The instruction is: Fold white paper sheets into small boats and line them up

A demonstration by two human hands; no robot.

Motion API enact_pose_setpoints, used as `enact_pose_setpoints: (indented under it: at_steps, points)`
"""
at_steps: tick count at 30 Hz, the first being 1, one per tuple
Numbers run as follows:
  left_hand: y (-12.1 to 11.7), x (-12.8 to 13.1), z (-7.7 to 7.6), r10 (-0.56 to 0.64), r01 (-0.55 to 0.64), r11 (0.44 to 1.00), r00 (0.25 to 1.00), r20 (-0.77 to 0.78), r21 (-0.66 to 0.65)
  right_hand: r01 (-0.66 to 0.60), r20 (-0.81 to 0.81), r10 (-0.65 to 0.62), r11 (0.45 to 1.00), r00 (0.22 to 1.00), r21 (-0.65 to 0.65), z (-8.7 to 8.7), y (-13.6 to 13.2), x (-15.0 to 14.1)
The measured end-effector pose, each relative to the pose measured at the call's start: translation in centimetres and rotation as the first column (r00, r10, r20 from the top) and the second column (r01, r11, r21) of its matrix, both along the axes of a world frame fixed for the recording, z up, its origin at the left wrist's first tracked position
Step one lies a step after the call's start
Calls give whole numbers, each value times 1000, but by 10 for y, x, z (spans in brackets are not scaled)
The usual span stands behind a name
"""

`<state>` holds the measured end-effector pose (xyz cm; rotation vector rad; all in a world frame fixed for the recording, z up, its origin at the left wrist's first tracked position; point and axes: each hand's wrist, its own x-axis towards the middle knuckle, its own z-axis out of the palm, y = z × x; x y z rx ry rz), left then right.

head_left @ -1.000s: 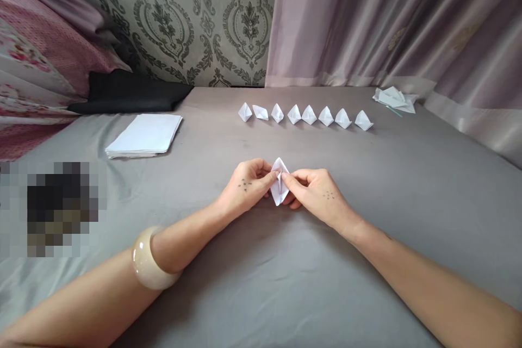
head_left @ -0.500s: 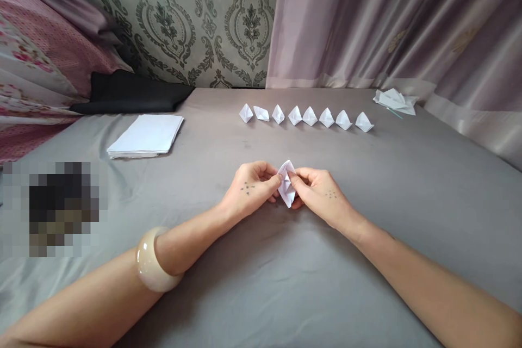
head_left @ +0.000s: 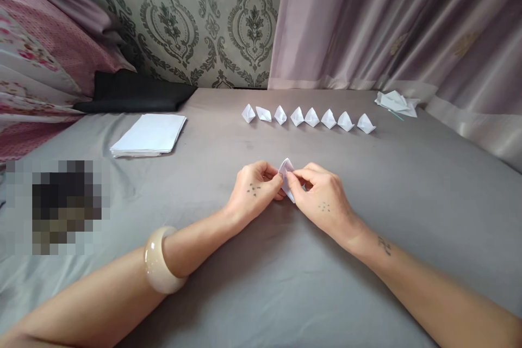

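Between my hands is a small white paper boat [head_left: 287,166], pointed at its top and bottom ends. My left hand [head_left: 256,187] pinches its left side with the thumb in front and the fingers curled behind. My right hand [head_left: 320,187] grips the right side, thumb and forefinger pressed together over its middle, so much of the folded centre is hidden. Beyond the hands, several folded white paper boats [head_left: 312,117] stand in a row; the second from the left [head_left: 264,115] lies tipped over.
A stack of white paper sheets [head_left: 149,135] lies on the grey cloth [head_left: 261,283] to the left, with black fabric [head_left: 141,92] behind it. Loose folded papers [head_left: 396,102] and a thin green stick [head_left: 395,115] sit at the far right by the curtain [head_left: 354,22].
My right hand has turned and shifted its pinch over the boat's middle, covering more of it. The boat is tilted and looks narrower. My left hand keeps its hold.
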<state>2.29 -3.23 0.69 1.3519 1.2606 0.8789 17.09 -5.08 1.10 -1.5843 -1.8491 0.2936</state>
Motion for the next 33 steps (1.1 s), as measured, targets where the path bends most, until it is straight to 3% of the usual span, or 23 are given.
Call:
enact_pose_setpoints:
  at_steps: [6,15,25,33]
  points:
    - [-6,6,7,40,-38,998,998,-42,53,27,-85,-33,997,996,-69,5,4,0]
    - [-8,6,6,56,-56,996,998,9,71,-39,-261,-3,987,965,-155,6,9,2]
    - [-5,7,0,-13,15,992,1000,-10,129,-48,-166,32,994,986,-97,1,7,1]
    - [-5,7,0,-23,26,989,1000,-20,143,13,-123,-24,995,992,-94,2,6,-4]
